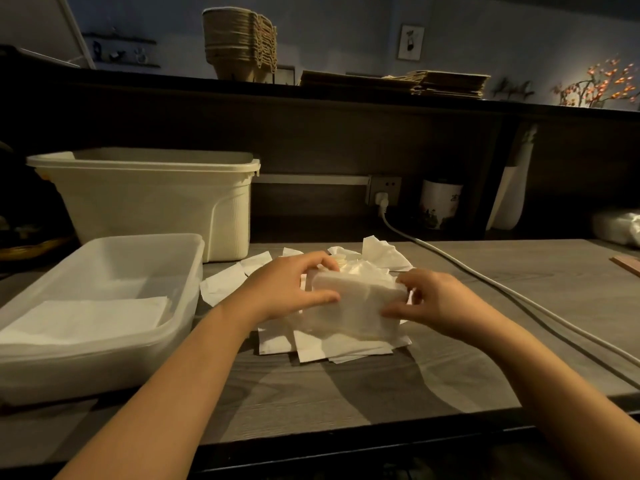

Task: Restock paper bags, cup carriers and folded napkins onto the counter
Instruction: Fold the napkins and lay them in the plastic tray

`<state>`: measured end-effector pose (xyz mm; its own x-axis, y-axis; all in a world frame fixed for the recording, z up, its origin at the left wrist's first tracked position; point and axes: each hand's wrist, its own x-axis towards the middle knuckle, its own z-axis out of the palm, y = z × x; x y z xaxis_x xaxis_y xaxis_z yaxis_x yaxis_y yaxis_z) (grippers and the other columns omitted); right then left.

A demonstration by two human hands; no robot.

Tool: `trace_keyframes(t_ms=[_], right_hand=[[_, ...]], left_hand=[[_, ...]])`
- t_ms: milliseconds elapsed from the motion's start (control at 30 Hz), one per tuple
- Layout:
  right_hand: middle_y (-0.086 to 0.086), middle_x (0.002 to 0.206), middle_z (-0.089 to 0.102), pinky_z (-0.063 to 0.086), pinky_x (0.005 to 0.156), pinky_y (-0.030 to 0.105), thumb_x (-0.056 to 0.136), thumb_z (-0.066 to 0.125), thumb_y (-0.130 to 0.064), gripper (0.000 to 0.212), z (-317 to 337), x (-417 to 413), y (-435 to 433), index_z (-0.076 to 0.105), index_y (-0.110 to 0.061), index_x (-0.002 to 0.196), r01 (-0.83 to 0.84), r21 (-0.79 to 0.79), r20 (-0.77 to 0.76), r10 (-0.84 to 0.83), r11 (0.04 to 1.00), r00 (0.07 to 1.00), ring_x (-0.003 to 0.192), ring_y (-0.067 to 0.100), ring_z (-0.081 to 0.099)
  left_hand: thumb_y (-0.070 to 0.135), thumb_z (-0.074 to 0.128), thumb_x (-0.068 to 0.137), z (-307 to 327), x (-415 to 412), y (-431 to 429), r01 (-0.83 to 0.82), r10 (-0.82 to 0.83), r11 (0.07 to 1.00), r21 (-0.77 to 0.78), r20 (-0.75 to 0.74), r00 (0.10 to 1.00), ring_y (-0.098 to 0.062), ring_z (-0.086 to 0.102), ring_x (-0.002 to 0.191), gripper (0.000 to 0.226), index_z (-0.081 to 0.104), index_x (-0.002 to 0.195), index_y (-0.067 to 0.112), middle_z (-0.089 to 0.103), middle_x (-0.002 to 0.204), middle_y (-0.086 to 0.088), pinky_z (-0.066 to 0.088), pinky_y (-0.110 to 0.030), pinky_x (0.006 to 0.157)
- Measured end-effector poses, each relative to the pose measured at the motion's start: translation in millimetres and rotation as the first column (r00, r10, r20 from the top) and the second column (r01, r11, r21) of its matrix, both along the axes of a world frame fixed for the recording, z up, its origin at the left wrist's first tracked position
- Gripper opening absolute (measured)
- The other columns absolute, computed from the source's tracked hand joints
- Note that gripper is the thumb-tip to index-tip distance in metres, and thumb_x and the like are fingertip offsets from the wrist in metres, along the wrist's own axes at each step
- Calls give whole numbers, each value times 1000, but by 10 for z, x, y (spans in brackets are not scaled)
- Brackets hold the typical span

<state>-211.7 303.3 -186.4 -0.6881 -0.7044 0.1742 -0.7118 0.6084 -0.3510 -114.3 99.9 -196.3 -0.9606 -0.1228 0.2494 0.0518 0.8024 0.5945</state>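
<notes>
A thick stack of white folded napkins is held between both hands over a loose pile of napkins on the grey table. My left hand grips the stack's left end, thumb in front and fingers curled over the back. My right hand grips its right end the same way. On the high counter at the back stand a stack of brown pulp cup carriers and flat brown paper bags.
A clear shallow tub with flat napkins inside sits at the left, and a tall cream bin stands behind it. A white power cable runs across the table's right side. A white cup stands near the wall socket.
</notes>
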Motion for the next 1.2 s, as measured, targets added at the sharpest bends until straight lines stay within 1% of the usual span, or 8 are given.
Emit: trace_keyframes(t_ms=[167,300,500,633,767,867,1033,1200], right_hand=[[-8,106,54,42,67,14,79,70,-33,41,-102,7,-23,54,-21,116,-53,23,171,48,998,984,92,7,49],[-7,102,55,43,77,24,80,69,-33,34,-153,-55,-20,61,-17,108,-35,-31,45,37,999,998,99,12,51],[1,96,66,52,85,33,82,66,-16,15,-111,-4,-50,60,-14,95,-42,-512,248,195,858,949,93,15,63],[12,96,64,51,85,41,82,64,-14,10,-42,53,-122,59,-20,89,-14,-690,295,299,724,908,94,30,61],[9,95,62,56,77,33,82,64,-14,13,-51,116,-256,58,-25,87,-66,-713,251,341,698,906,90,24,63],[3,96,61,54,77,30,84,64,-16,17,-106,149,-351,55,-29,90,-27,-752,238,310,658,920,90,18,61],[-2,115,59,55,83,30,87,59,-26,39,-292,165,-446,46,-25,124,64,-714,476,417,697,775,103,13,61],[-1,102,66,54,80,28,92,52,-16,20,-296,159,-472,58,-19,111,22,-663,412,340,749,845,95,15,64]], left_hand=[[55,68,73,-55,-25,23,-60,75,982,-176,79,994,-12,42,111,58,41,124,52,44,124,7,41,-34,94],[43,70,77,-62,-17,126,26,-22,996,-89,41,999,-6,45,109,50,43,117,35,45,118,15,42,-23,86],[32,68,83,-30,-31,148,19,-18,1000,19,-48,999,-10,56,103,45,39,117,35,57,115,11,49,-30,87],[31,65,84,-12,3,179,75,-67,991,109,-79,995,0,52,96,45,38,118,45,52,106,19,45,-16,76],[39,53,87,-10,-12,299,129,-70,925,359,-173,982,10,54,88,20,42,102,44,53,101,23,48,-9,68],[33,45,94,-37,-37,391,105,-14,897,430,-209,978,10,53,82,13,42,103,42,53,95,22,45,-2,63],[33,36,98,-42,-62,424,61,150,778,626,-280,948,-2,53,86,13,42,93,44,53,94,17,43,-17,65],[34,40,97,-120,-125,441,33,207,737,675,-272,940,-4,56,94,10,47,96,41,58,98,15,47,-21,79]])
